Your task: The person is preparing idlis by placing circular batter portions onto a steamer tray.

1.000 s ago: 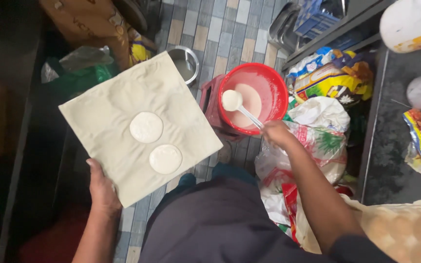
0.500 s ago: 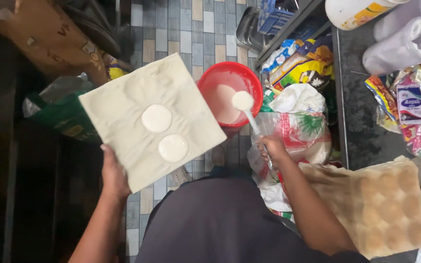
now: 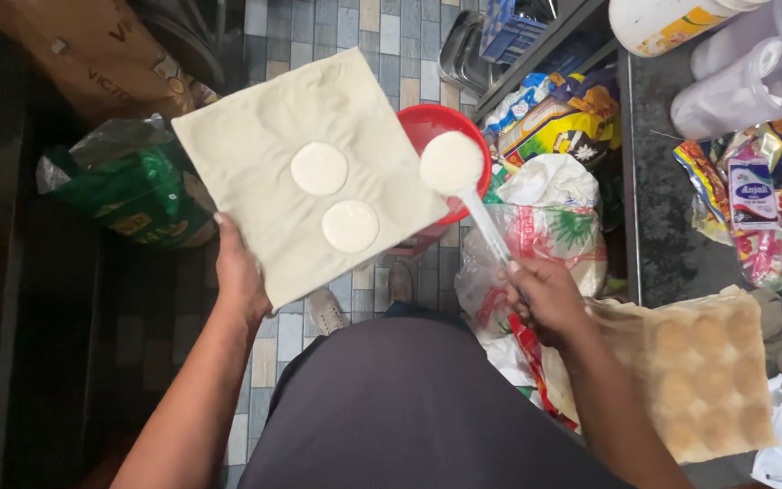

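Head view, tiled floor point(image 3: 409, 27), left hand point(image 3: 239, 276) grip holding cloth-covered board point(image 3: 305, 172), right hand point(image 3: 545, 299) grip holding batter ladle point(image 3: 452, 163)

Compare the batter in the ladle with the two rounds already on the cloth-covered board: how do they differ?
The batter in the ladle fills the white ladle's bowl, held over the red bowl by the right hand; the two rounds lie flat on the cloth-covered board, held by the left hand. The ladle batter looks slightly wider than either round. All are white and circular.
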